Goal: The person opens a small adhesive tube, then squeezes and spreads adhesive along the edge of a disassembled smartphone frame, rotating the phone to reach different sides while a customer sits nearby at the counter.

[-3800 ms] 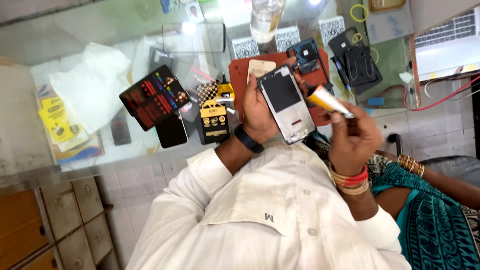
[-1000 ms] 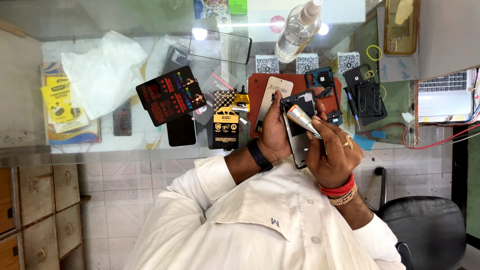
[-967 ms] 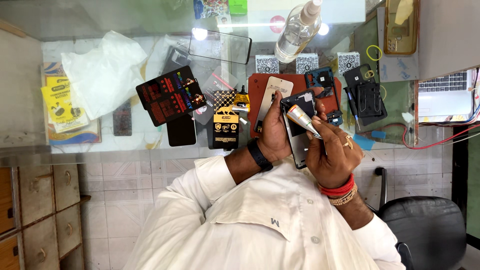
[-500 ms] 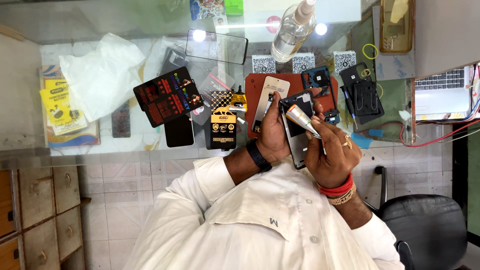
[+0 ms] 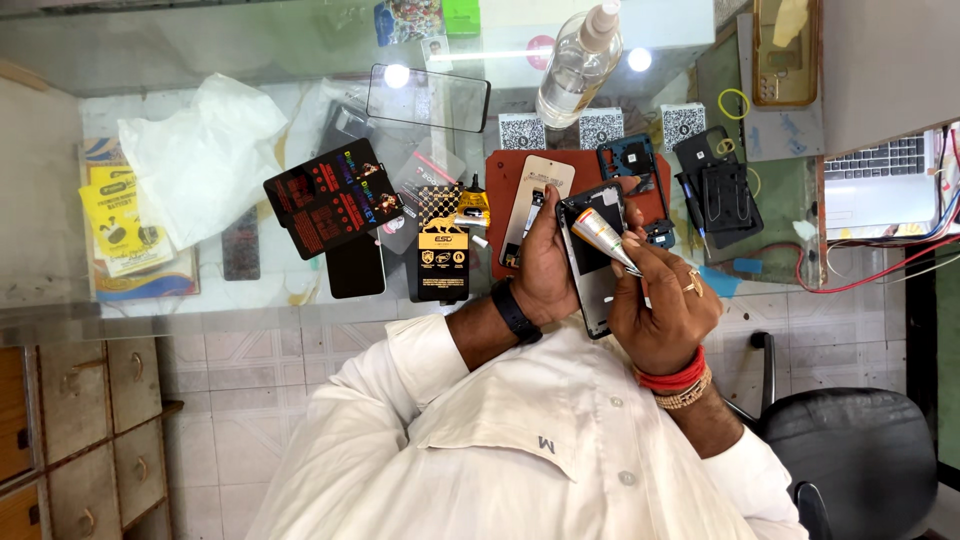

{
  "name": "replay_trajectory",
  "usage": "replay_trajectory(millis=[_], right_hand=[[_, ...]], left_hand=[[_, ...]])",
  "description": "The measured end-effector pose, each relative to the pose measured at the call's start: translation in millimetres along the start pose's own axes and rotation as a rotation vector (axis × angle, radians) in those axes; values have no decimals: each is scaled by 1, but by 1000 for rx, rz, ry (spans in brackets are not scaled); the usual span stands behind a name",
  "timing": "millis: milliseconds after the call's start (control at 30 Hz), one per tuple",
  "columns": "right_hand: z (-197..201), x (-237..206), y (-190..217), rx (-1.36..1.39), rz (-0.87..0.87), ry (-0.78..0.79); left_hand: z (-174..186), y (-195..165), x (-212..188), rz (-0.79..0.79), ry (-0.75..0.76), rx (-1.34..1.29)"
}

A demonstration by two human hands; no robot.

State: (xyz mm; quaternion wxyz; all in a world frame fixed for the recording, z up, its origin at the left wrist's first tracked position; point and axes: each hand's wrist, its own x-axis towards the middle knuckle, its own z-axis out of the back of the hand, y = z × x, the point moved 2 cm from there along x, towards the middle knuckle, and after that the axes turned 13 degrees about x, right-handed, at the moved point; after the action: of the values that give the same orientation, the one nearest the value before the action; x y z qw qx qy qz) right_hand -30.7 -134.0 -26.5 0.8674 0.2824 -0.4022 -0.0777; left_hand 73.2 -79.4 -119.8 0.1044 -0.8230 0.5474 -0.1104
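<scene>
My left hand (image 5: 545,265), with a black watch at the wrist, grips a dark smartphone (image 5: 592,272) and holds it upright over the table's near edge. My right hand (image 5: 660,315), with red bangles and a ring, pinches a small white and orange glue tube (image 5: 600,233). The tube lies across the phone's upper part, its nozzle pointing down along the right edge. Behind the hands a red work mat (image 5: 510,168) carries a pale phone back cover (image 5: 537,195) and a blue phone frame (image 5: 628,160).
The glass table holds a clear spray bottle (image 5: 575,65), a black glass panel (image 5: 428,98), black and red packages (image 5: 330,195), a black and gold package (image 5: 442,255) and a white plastic bag (image 5: 200,155). A laptop (image 5: 880,185) sits right, a black chair (image 5: 850,450) lower right.
Earlier the phone faced up and the tube was held off to its right. The right hand has since brought the tube onto the phone. Over the last second the hands have barely moved.
</scene>
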Motion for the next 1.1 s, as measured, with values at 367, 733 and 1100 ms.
replay_trajectory(millis=[367,733,1100], right_hand=[[3,0,-2,-6,3,-8],[5,-5,-4,-7,-11,-18],[8,-2,0,-20,0,-12]], left_hand=[[0,1,2,-13,4,-1],[1,4,2,-6,22,-10],[3,7,3,-5,-6,12]])
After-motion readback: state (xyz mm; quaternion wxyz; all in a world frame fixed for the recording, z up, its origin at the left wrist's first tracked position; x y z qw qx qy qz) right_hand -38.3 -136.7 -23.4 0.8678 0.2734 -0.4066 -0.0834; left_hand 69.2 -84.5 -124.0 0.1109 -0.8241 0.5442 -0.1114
